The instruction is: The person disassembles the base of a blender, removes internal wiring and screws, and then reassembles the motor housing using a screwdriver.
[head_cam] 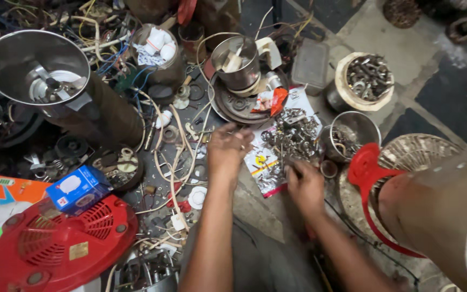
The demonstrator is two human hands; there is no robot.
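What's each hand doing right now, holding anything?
Left hand: fingers curled over the pile of small metal parts; grip cannot be told.
Right hand: curled at the pile's edge; contents cannot be told.

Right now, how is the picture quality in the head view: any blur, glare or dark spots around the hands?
Head view: both the left hand and right hand are slightly motion-blurred; the pile of small metal parts glints but stays readable; the steel funnel shows soft glare; the top left wire tangle sinks into shadow; wide-angle stretch at the edges.
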